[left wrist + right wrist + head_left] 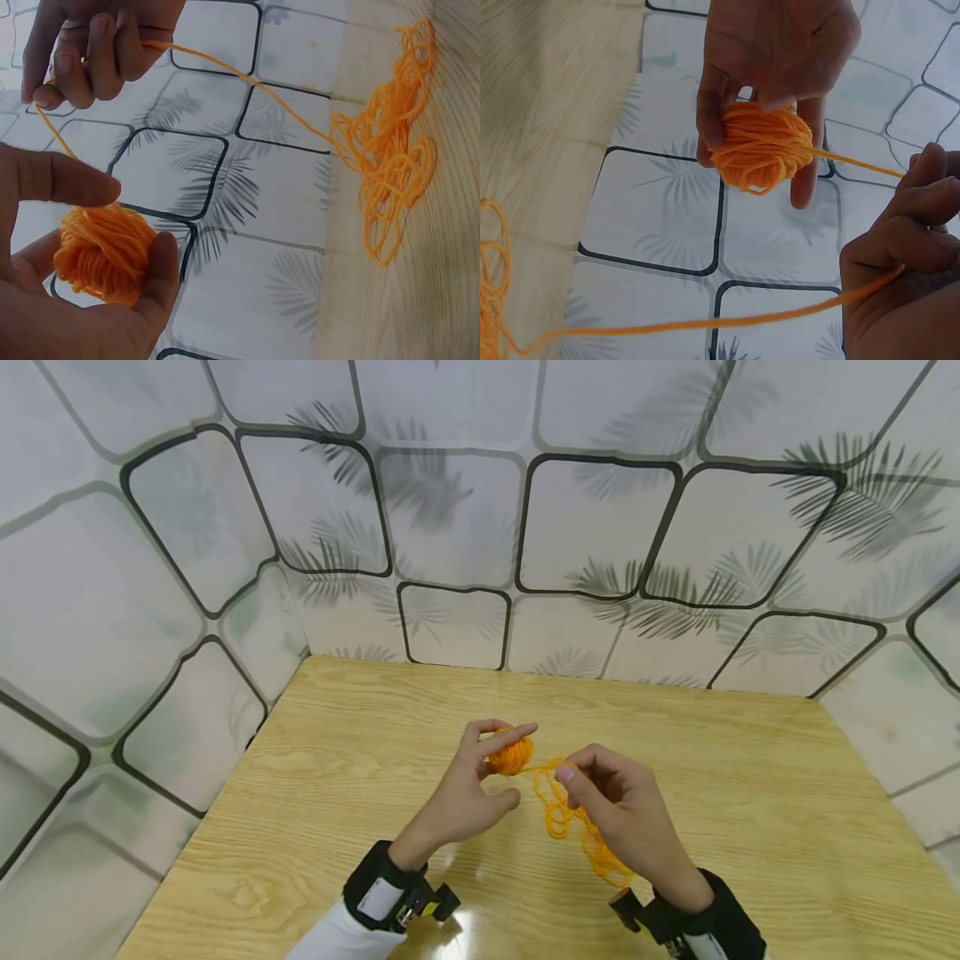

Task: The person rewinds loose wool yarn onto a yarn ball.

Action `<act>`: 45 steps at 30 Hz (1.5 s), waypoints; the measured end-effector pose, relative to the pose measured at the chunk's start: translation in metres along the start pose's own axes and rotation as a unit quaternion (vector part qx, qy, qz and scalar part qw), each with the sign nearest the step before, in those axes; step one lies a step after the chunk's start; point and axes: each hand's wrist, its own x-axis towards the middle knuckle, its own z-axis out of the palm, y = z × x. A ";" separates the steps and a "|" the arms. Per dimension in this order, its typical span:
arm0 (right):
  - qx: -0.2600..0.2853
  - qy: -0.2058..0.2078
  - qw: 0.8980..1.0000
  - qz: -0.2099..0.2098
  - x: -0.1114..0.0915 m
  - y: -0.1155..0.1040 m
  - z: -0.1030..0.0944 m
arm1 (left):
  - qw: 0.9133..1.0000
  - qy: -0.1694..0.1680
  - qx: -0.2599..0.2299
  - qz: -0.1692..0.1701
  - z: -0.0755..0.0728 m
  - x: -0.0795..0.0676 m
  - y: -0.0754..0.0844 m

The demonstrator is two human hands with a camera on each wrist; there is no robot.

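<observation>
The left hand [471,792] pinches an orange yarn ball [513,755], likely steadying it. Beside it, the right hand [628,806] pinches 1 strand [859,163], seemingly for tension.

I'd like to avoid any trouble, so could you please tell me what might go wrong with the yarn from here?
The loose yarn lies in overlapping loops on the table, so it could knot when drawn up. The left hand holds the ball while the right hand pinches the strand running to it, so a hard tug might pull the ball free.
</observation>
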 end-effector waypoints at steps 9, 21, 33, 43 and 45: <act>-0.015 0.008 1.000 -0.008 0.009 -0.002 -0.006 | 0.989 -0.005 0.118 0.091 0.006 -0.002 -0.013; 0.013 0.034 0.998 0.046 0.027 0.020 -0.018 | 0.989 -0.062 0.096 0.093 0.007 -0.001 -0.008; 0.086 0.021 0.982 0.164 0.028 0.055 0.000 | 0.980 -0.062 -0.159 0.098 0.007 -0.002 0.003; 0.108 -0.036 0.980 0.165 0.015 0.056 0.018 | 0.970 0.036 -0.219 0.101 0.001 0.003 0.002; 0.106 -0.044 0.981 0.157 0.013 0.055 0.019 | 0.971 0.054 -0.214 0.094 0.001 0.004 0.001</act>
